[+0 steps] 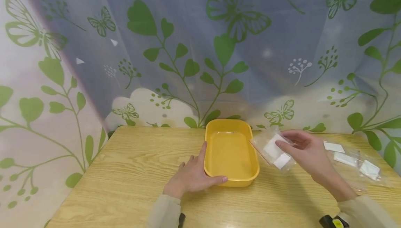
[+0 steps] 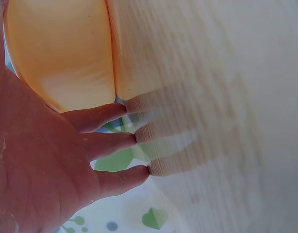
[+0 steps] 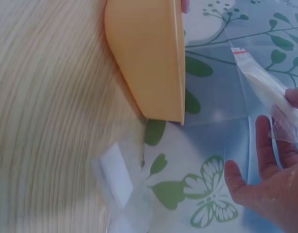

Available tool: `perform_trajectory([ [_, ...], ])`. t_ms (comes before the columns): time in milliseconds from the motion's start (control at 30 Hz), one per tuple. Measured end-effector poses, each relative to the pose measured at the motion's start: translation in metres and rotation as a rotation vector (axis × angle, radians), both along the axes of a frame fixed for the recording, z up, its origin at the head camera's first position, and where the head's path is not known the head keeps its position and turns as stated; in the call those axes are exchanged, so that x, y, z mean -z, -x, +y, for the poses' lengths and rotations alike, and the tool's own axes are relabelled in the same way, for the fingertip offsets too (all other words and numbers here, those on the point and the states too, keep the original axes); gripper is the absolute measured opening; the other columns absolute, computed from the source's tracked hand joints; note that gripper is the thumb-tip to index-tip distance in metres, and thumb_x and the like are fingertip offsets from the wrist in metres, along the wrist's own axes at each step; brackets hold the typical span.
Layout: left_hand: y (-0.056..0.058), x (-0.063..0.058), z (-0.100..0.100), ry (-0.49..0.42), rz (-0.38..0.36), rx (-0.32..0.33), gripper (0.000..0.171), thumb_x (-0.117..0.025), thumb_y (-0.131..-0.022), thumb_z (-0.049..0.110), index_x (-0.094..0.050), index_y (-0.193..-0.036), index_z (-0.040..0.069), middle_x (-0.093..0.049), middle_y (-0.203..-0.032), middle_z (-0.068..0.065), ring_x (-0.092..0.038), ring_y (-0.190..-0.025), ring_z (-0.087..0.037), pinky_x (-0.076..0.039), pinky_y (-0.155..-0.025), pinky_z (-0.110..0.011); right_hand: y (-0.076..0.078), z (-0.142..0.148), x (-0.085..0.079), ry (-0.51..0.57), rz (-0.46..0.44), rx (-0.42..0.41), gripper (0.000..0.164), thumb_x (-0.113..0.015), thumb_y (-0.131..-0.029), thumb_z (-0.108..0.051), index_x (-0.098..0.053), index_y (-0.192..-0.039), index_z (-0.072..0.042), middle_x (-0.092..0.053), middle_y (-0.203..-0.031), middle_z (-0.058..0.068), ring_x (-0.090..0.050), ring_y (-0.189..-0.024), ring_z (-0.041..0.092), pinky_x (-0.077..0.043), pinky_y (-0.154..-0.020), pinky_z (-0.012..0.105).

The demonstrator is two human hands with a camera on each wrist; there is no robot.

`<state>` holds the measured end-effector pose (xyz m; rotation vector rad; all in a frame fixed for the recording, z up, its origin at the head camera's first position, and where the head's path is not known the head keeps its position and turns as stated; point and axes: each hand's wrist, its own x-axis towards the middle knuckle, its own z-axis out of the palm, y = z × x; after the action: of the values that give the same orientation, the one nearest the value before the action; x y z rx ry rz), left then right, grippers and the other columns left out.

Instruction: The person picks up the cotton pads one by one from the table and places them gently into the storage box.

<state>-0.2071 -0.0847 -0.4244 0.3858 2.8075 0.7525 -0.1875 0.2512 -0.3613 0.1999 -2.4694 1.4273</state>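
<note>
A yellow rectangular tray (image 1: 233, 183) stands near the back of the wooden table. My left hand (image 1: 192, 175) rests against its near left corner, thumb at the front rim and index finger along the left side. The left wrist view shows this hand's fingers (image 2: 110, 139) straight, tips at the tabletop. Between thumb and fingers, my right hand (image 1: 308, 151) pinches a clear zip-lock bag (image 1: 272, 148) with a red seal line and white pieces inside. In the right wrist view the bag (image 3: 265, 87) hangs tilted, away from the tray wall (image 3: 144, 58).
To the right lie more clear bags with white pieces (image 1: 344, 159) on the table (image 1: 134, 158). A curtain (image 1: 188, 92) printed with green leaves and butterflies hangs right behind the table's back edge and along its left side.
</note>
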Motion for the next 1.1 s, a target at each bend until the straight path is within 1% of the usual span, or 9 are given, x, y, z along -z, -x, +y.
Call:
perform_trajectory([
  [200, 0.0, -0.001, 0.0, 0.006, 0.0, 0.004, 0.13, -0.058, -0.073, 0.091, 0.008, -0.166, 0.029, -0.044, -0.159, -0.022, -0.038, -0.149, -0.045, -0.028, -0.118, -0.071, 0.005, -0.012, 0.001, -0.019, -0.027, 0.007, 0.037, -0.077, -0.094, -0.029, -0.07, -0.122, -0.006, -0.067, -0.102, -0.034, -0.064, -0.093, -0.009, -0.054, -0.079, 0.013],
  [333, 0.0, 0.0, 0.0, 0.012, -0.003, 0.002, 0.131, -0.058, -0.072, 0.092, 0.009, -0.165, 0.029, -0.044, -0.159, -0.021, -0.037, -0.15, -0.045, -0.028, -0.119, -0.071, 0.01, -0.02, 0.005, 0.028, -0.025, -0.019, 0.034, -0.077, -0.094, -0.024, -0.07, -0.121, -0.004, -0.068, -0.1, -0.033, -0.064, -0.095, -0.01, -0.054, -0.081, 0.011],
  [467, 0.0, 0.0, 0.0, 0.009, -0.003, 0.002, 0.131, -0.058, -0.072, 0.093, 0.009, -0.165, 0.03, -0.044, -0.159, -0.021, -0.037, -0.149, -0.046, -0.028, -0.119, -0.071, 0.013, -0.029, 0.008, 0.07, -0.014, -0.049, 0.033, -0.077, -0.093, -0.019, -0.07, -0.12, -0.002, -0.068, -0.1, -0.031, -0.065, -0.093, -0.008, -0.055, -0.08, 0.013],
  [567, -0.001, 0.0, 0.0, 0.002, 0.0, 0.0, 0.131, -0.058, -0.072, 0.092, 0.008, -0.166, 0.029, -0.045, -0.159, -0.021, -0.038, -0.149, -0.046, -0.028, -0.119, -0.072, 0.015, -0.036, 0.009, 0.08, -0.022, -0.063, 0.034, -0.077, -0.093, -0.02, -0.07, -0.121, -0.001, -0.068, -0.101, -0.03, -0.066, -0.094, -0.007, -0.056, -0.081, 0.014],
  [667, -0.001, -0.002, 0.0, -0.003, 0.004, 0.002, 0.131, -0.059, -0.073, 0.091, 0.007, -0.166, 0.027, -0.045, -0.158, -0.021, -0.038, -0.149, -0.046, -0.027, -0.118, -0.072, 0.018, -0.041, 0.011, 0.069, -0.045, -0.061, 0.034, -0.077, -0.093, -0.024, -0.071, -0.121, -0.004, -0.071, -0.107, -0.021, -0.065, -0.096, -0.007, -0.055, -0.082, 0.014],
  [800, -0.002, -0.003, 0.0, -0.01, 0.008, 0.008, 0.13, -0.06, -0.074, 0.089, 0.006, -0.166, 0.025, -0.045, -0.158, -0.02, -0.038, -0.149, -0.047, -0.027, -0.118, -0.073, 0.023, -0.048, 0.013, 0.048, -0.07, -0.063, 0.035, -0.077, -0.094, -0.027, -0.072, -0.12, -0.006, -0.074, -0.117, 0.002, -0.065, -0.096, -0.004, -0.055, -0.083, 0.015],
  [867, -0.002, -0.004, 0.0, -0.011, 0.011, 0.01, 0.13, -0.06, -0.075, 0.089, 0.006, -0.166, 0.024, -0.045, -0.159, -0.019, -0.038, -0.148, -0.047, -0.027, -0.117, -0.073, 0.026, -0.052, 0.015, 0.044, -0.077, -0.07, 0.034, -0.077, -0.094, -0.027, -0.071, -0.121, -0.006, -0.074, -0.12, 0.01, -0.065, -0.096, -0.003, -0.055, -0.083, 0.016],
  [933, -0.002, -0.004, 0.0, -0.012, 0.013, 0.01, 0.13, -0.06, -0.075, 0.088, 0.006, -0.166, 0.024, -0.045, -0.159, -0.019, -0.038, -0.148, -0.047, -0.028, -0.117, -0.074, 0.027, -0.055, 0.016, 0.046, -0.086, -0.077, 0.034, -0.077, -0.094, -0.026, -0.071, -0.121, -0.006, -0.073, -0.12, 0.013, -0.066, -0.096, -0.002, -0.056, -0.083, 0.016],
  [1100, -0.001, -0.003, 0.001, -0.018, 0.014, 0.012, 0.129, -0.062, -0.076, 0.086, 0.007, -0.166, 0.025, -0.047, -0.158, -0.017, -0.04, -0.147, -0.046, -0.028, -0.116, -0.074, 0.029, -0.064, 0.015, 0.069, -0.11, -0.092, 0.036, -0.077, -0.094, -0.026, -0.07, -0.123, -0.005, -0.073, -0.123, 0.014, -0.066, -0.099, 0.002, -0.055, -0.085, 0.016],
])
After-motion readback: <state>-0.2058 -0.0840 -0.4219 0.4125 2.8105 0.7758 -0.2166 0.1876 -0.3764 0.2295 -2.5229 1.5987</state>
